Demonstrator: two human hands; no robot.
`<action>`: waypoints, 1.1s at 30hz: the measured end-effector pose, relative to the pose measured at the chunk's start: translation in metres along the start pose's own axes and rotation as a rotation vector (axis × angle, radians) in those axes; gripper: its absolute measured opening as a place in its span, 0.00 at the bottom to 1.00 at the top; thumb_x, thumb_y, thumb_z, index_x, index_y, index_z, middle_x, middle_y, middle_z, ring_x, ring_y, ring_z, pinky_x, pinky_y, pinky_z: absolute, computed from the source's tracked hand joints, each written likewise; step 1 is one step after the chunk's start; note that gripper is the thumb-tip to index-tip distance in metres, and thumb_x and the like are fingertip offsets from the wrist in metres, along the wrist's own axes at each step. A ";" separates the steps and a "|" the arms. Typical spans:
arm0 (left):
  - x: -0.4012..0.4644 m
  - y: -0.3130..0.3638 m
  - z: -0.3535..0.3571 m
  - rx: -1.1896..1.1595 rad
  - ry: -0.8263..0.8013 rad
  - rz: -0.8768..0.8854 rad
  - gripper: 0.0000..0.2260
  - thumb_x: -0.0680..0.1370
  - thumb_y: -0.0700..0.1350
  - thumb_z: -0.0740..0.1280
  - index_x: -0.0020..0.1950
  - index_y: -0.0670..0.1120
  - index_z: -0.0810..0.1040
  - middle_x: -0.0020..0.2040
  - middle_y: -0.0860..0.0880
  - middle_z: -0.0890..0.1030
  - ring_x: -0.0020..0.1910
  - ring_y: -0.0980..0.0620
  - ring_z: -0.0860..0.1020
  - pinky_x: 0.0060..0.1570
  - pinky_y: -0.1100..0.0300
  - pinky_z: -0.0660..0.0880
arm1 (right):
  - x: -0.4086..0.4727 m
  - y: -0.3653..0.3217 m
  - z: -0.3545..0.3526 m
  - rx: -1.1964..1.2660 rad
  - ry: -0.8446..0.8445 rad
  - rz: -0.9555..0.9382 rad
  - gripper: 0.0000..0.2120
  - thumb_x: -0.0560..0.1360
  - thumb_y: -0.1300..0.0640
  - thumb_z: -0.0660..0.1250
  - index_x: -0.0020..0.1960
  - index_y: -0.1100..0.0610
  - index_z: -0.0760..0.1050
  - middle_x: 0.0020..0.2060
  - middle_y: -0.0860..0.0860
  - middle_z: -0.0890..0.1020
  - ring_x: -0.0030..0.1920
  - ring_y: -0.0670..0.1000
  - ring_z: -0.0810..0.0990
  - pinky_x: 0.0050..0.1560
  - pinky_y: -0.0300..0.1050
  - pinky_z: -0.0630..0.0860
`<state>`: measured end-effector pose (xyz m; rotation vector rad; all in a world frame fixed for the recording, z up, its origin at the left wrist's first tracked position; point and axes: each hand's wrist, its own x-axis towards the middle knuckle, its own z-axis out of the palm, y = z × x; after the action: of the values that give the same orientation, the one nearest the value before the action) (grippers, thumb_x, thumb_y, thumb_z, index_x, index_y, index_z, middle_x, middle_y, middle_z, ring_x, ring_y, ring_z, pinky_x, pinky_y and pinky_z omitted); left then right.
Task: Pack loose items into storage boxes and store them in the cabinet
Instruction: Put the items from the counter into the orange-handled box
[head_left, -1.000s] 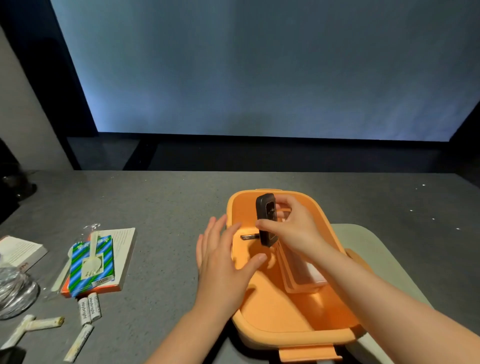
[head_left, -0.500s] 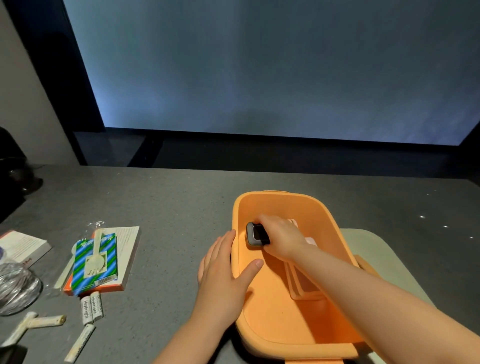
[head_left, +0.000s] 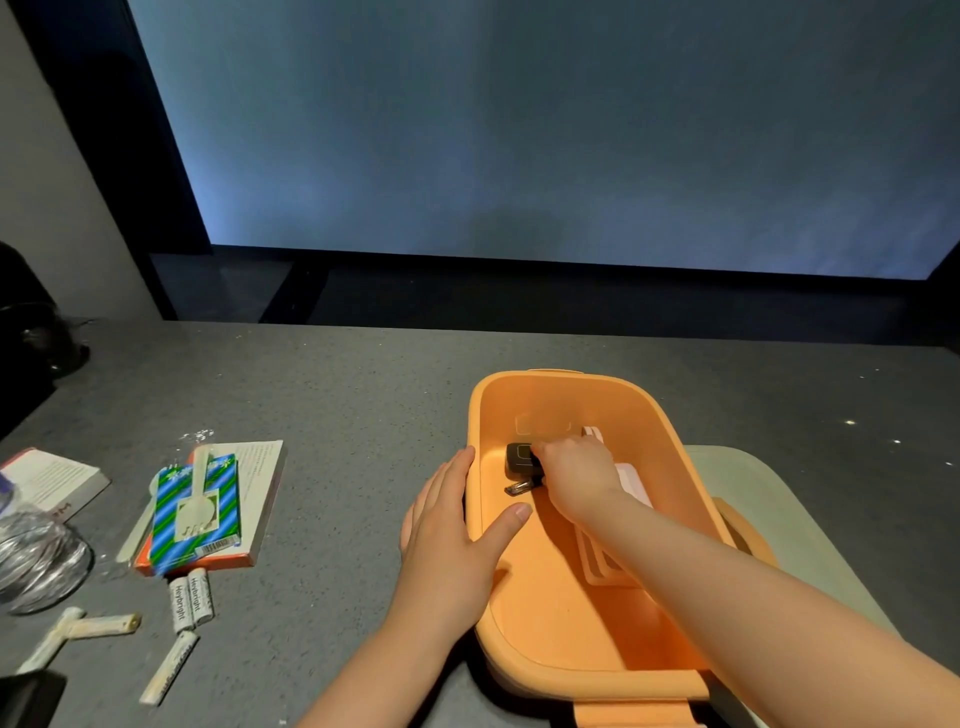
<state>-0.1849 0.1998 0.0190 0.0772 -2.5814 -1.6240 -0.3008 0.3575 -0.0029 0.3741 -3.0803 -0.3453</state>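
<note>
An open orange storage box (head_left: 550, 613) stands on the grey table, on top of a pale green lid (head_left: 779, 514). My right hand (head_left: 576, 475) reaches into the box's far left corner and grips a small black device (head_left: 518, 457) that lies on the bottom. A small dark metal piece (head_left: 519, 488) lies just below it. A pale pink flat item (head_left: 631, 480) rests inside, partly under my forearm. My left hand (head_left: 452, 540) holds the box's left wall, thumb hooked over the rim, fingers flat outside.
To the left lie a blue-green striped packet (head_left: 195, 512) on a book (head_left: 260, 478), several white batteries (head_left: 189, 597), a pale plastic spoon (head_left: 137, 525), a crumpled clear wrapper (head_left: 36, 561) and another booklet (head_left: 49, 478). A dark screen fills the wall behind.
My right hand has lowered the black device from above the rim down to the box's bottom in the far left corner. The left hand stayed on the box's wall.
</note>
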 end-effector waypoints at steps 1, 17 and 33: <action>0.000 0.000 0.000 0.003 0.001 0.000 0.33 0.72 0.63 0.65 0.74 0.62 0.57 0.72 0.60 0.63 0.72 0.58 0.58 0.72 0.48 0.57 | 0.000 -0.001 0.001 0.016 0.002 0.000 0.10 0.78 0.62 0.59 0.54 0.54 0.77 0.48 0.52 0.82 0.48 0.54 0.79 0.47 0.45 0.70; -0.033 -0.051 -0.068 0.017 0.198 -0.060 0.24 0.76 0.59 0.65 0.70 0.57 0.66 0.66 0.59 0.69 0.61 0.63 0.70 0.61 0.63 0.67 | -0.094 -0.067 -0.094 0.874 0.357 -0.102 0.14 0.75 0.57 0.68 0.60 0.46 0.76 0.54 0.39 0.77 0.54 0.42 0.74 0.51 0.28 0.65; -0.185 -0.163 -0.247 0.329 0.764 -0.384 0.21 0.76 0.45 0.68 0.69 0.53 0.70 0.68 0.55 0.71 0.69 0.56 0.65 0.68 0.57 0.62 | -0.123 -0.309 -0.060 0.663 0.007 -0.801 0.28 0.72 0.56 0.67 0.70 0.44 0.66 0.69 0.42 0.68 0.71 0.46 0.63 0.67 0.39 0.61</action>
<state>0.0235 -0.0756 -0.0306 1.0417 -2.2363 -0.9307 -0.1063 0.0811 -0.0117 1.5941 -2.7783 0.7008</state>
